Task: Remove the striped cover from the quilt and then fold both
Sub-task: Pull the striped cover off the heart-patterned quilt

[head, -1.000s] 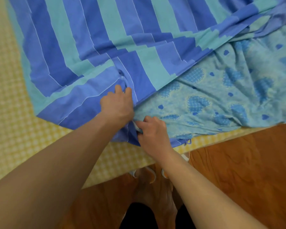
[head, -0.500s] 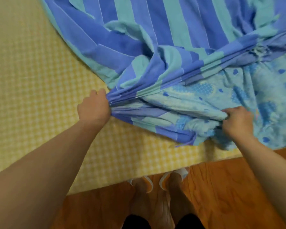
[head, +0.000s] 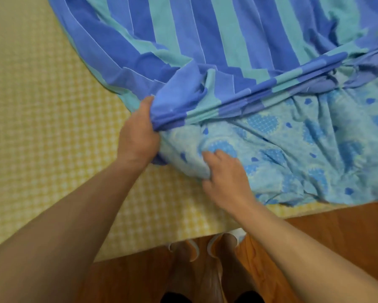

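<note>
The striped cover (head: 216, 40), in blue and teal bands, lies across the upper half of the head view, its open edge bunched into a thick fold. My left hand (head: 137, 132) grips that bunched edge at its near left end. Below the fold, the quilt (head: 304, 149), light blue with darker blue heart patches, is bared at the right and lies crumpled. My right hand (head: 225, 171) holds the quilt's near left corner, fingers curled into the fabric. Most of the quilt stays hidden inside the cover.
Both lie on a bed with a yellow checked sheet (head: 41, 127), bare at the left. The bed's near edge runs above an orange wooden floor (head: 336, 226). My feet in white slippers (head: 205, 248) stand against that edge.
My right hand has moved left from the quilt's far fold to its near corner. My left hand pushed the cover's bunched edge up and right, baring more of the quilt.
</note>
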Demonstrator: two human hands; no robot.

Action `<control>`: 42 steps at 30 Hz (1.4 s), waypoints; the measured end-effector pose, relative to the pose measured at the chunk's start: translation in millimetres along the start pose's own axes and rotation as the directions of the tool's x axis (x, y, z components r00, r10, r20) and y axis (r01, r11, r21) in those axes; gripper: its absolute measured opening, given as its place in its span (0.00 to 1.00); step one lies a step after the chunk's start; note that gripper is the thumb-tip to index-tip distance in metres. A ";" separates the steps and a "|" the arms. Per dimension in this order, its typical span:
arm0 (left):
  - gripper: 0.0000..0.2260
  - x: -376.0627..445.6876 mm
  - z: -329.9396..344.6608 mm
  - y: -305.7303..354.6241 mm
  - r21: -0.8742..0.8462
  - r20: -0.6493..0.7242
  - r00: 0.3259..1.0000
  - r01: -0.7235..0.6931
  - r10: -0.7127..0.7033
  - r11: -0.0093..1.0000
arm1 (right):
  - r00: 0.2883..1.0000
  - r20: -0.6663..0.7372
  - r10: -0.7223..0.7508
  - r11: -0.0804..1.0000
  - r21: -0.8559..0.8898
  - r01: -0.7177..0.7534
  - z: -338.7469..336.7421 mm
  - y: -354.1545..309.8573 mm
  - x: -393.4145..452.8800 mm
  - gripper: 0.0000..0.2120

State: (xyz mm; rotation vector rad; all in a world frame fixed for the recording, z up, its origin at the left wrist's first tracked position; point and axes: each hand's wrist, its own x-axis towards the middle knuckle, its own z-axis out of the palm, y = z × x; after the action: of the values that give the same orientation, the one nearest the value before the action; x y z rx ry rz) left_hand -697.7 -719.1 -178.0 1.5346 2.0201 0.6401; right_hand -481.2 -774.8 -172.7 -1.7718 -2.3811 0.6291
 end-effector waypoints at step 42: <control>0.11 48.6 -121.5 -81.7 0.616 -0.098 0.984 0.180 -0.152 0.767 | 0.886 -0.243 0.394 0.568 -0.694 -0.442 -126.9 163.2 76.7 0.23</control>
State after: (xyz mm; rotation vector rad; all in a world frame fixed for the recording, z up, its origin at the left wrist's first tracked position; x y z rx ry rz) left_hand -847.2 -699.3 -145.1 1.6536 2.5206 -0.1046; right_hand -318.4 -631.5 -132.7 -2.6604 -2.3241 -0.4943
